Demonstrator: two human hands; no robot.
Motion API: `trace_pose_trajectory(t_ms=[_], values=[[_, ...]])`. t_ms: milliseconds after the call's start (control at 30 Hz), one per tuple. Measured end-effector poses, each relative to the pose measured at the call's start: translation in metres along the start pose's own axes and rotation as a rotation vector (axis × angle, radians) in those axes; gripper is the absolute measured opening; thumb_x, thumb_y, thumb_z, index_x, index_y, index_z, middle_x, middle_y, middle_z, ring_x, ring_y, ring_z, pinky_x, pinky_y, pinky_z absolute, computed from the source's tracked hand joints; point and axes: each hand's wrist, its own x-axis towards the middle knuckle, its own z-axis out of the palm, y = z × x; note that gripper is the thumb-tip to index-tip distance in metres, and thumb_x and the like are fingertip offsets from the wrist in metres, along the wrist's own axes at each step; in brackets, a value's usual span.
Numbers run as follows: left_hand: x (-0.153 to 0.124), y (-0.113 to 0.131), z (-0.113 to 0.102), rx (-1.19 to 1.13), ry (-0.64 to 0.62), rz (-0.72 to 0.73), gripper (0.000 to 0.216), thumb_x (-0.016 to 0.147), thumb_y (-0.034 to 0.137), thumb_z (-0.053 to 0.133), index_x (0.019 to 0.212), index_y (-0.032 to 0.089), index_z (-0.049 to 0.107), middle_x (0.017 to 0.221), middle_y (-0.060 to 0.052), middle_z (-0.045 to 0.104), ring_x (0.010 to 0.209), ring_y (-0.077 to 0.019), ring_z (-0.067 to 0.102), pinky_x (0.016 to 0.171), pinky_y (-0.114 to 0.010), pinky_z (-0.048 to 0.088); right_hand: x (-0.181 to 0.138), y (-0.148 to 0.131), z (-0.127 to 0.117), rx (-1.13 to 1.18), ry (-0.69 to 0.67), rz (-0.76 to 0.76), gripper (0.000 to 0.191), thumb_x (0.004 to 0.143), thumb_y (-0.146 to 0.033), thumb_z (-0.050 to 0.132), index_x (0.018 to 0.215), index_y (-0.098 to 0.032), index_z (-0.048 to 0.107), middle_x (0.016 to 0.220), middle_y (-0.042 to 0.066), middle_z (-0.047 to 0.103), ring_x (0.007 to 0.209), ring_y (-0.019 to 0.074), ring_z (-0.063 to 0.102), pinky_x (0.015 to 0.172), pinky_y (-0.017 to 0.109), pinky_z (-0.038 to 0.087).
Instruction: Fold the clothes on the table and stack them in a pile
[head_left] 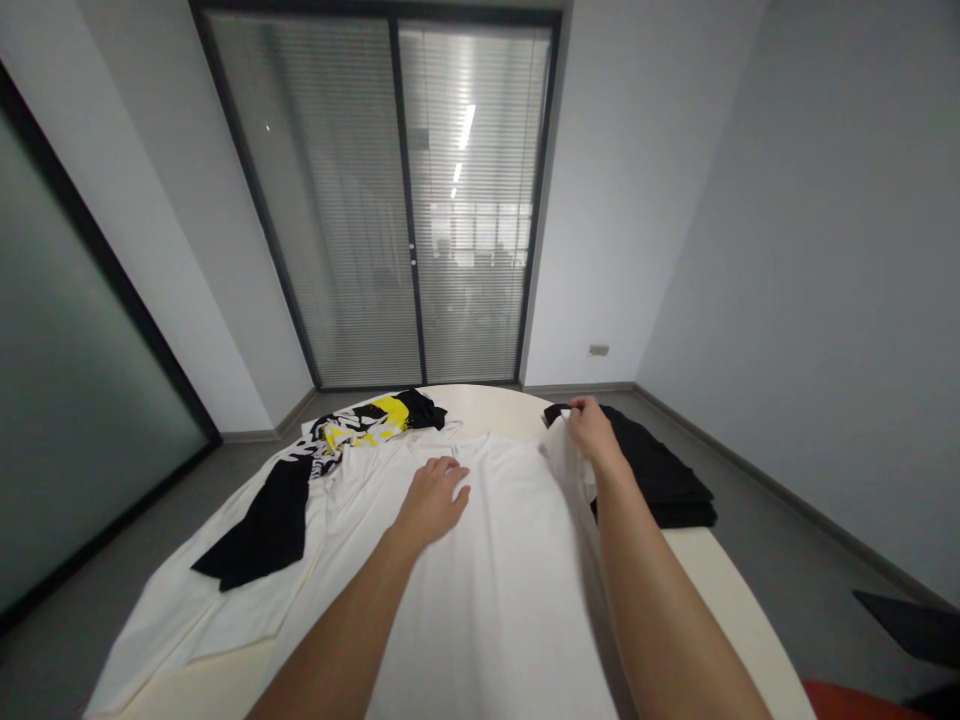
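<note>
A large white shirt (pixel 510 560) lies spread over the table, its collar end away from me. My left hand (pixel 433 500) rests on the shirt near the collar, palm down and fingers loosely spread. At the shirt's far right side, my right hand (pixel 591 430) pinches its edge and holds that part lifted off the table. A stack of folded black clothes (pixel 652 470) sits just beside and partly behind my right hand and forearm.
To the left lie a black, white and yellow patterned garment (pixel 367 425), a black piece of cloth (pixel 262 530) and more white cloth (pixel 187 610). The rounded cream table (pixel 739 600) has its edge at right. Beyond stand glass doors with blinds (pixel 480 300).
</note>
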Motion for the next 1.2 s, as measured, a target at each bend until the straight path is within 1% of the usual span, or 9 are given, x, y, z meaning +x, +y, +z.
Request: trace_pose_trajectory(t_ms=[133,233,333,433,633,767,867,967,1200], values=[[0.0,0.0,0.001,0.002,-0.001,0.004,0.032,0.093,0.026,0.055,0.123,0.023,0.066,0.122,-0.009,0.061,0.114,-0.025,0.054,0.102,-0.04,0.043,-0.006,-0.001,0.003,0.051,-0.044,0.049,0.043,0.098,-0.038,0.037,0.106,-0.015,0.073,0.104,0.017,0.073,0.098,0.0242,0.068,0.08,0.028,0.049],[0.001,0.0,0.001,0.015,-0.002,0.011,0.032,0.093,0.027,0.054,0.123,0.024,0.066,0.122,-0.009,0.061,0.114,-0.0254,0.054,0.101,-0.04,0.043,-0.012,-0.003,0.003,0.012,-0.127,0.102,0.041,0.085,-0.052,0.061,0.099,-0.017,0.076,0.099,0.017,0.074,0.097,0.0288,0.069,0.079,0.033,0.05],[0.001,0.0,0.001,0.024,-0.007,0.008,0.033,0.093,0.027,0.054,0.123,0.023,0.067,0.123,-0.009,0.061,0.115,-0.0254,0.054,0.102,-0.04,0.043,-0.017,-0.006,-0.002,-0.06,-0.195,0.156,0.03,0.073,-0.031,0.075,0.102,-0.023,0.076,0.109,0.014,0.073,0.103,0.0301,0.068,0.083,0.037,0.051],[0.0,0.0,0.002,0.029,-0.013,-0.001,0.034,0.094,0.027,0.053,0.125,0.023,0.066,0.125,-0.009,0.061,0.117,-0.0252,0.053,0.103,-0.04,0.043,-0.02,-0.008,-0.01,-0.107,-0.204,0.187,0.031,0.075,-0.016,0.068,0.103,-0.026,0.078,0.114,0.014,0.071,0.106,0.031,0.068,0.086,0.04,0.051],[-0.001,0.0,0.002,0.049,-0.025,-0.012,0.038,0.095,0.028,0.051,0.13,0.022,0.063,0.14,-0.009,0.056,0.128,-0.0259,0.048,0.109,-0.042,0.038,-0.02,-0.004,-0.031,-0.132,0.031,0.172,0.043,0.084,-0.007,0.051,0.116,-0.026,0.073,0.124,0.015,0.066,0.116,0.032,0.062,0.091,0.044,0.05],[0.0,0.0,0.003,0.041,-0.038,-0.017,0.038,0.096,0.028,0.05,0.132,0.021,0.062,0.139,-0.008,0.058,0.128,-0.0257,0.048,0.109,-0.042,0.038,-0.023,-0.004,-0.032,-0.211,0.084,0.199,0.042,0.088,-0.012,0.05,0.121,-0.026,0.071,0.131,0.016,0.062,0.124,0.037,0.053,0.096,0.054,0.044],[-0.001,-0.001,0.004,0.038,-0.032,-0.016,0.038,0.096,0.028,0.05,0.131,0.02,0.062,0.139,-0.008,0.058,0.127,-0.026,0.049,0.109,-0.042,0.038,-0.024,-0.01,-0.027,-0.229,-0.011,0.211,0.036,0.087,-0.028,0.061,0.122,-0.023,0.07,0.134,0.017,0.059,0.126,0.0378,0.051,0.1,0.054,0.041],[-0.001,-0.001,0.003,0.026,-0.026,-0.002,0.038,0.096,0.028,0.05,0.13,0.018,0.063,0.138,-0.009,0.058,0.127,-0.0264,0.049,0.109,-0.042,0.038,-0.022,-0.012,-0.02,-0.267,-0.121,0.222,0.049,0.077,-0.044,0.073,0.12,-0.02,0.07,0.133,0.018,0.059,0.128,0.0391,0.049,0.102,0.054,0.038],[-0.001,-0.002,0.003,0.014,-0.003,0.025,0.037,0.095,0.026,0.051,0.129,0.02,0.064,0.136,-0.009,0.06,0.124,-0.0265,0.051,0.107,-0.042,0.04,-0.018,0.003,-0.016,-0.236,-0.199,0.211,0.033,0.08,-0.025,0.066,0.112,-0.019,0.074,0.117,0.019,0.069,0.111,0.0336,0.063,0.096,0.05,0.042]])
